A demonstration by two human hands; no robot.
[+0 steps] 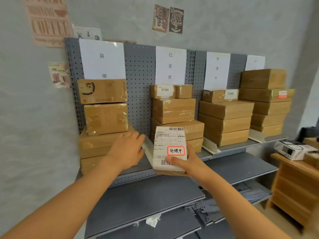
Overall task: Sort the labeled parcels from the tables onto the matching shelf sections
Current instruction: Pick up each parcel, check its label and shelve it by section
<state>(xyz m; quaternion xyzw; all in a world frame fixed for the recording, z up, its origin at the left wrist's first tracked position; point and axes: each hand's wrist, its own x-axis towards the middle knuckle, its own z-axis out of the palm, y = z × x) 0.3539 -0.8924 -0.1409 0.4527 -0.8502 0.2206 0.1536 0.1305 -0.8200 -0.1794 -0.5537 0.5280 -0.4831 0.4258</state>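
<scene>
My right hand (186, 163) grips a flat cardboard parcel (170, 144) from below, thumb on its white shipping label, which carries a red-framed sticker reading 处理中. The parcel is held upright in front of the grey shelf (233, 147), before the second stack. My left hand (126, 149) reaches forward with straight fingers and hovers over the low boxes of the first section (96, 144), holding nothing. White paper signs on the pegboard mark the sections: 异常 (103, 61), 已完成 (170, 65), 处理中 (217, 69) and a fourth sign (255, 62) that I cannot read.
Each section holds stacked brown boxes; the 处理中 stack (226, 118) stands right of the parcel. White dividers (209, 146) separate sections. Lower grey shelf boards (146, 200) jut out below. A wooden table (293, 183) with a white box (293, 150) stands at the right.
</scene>
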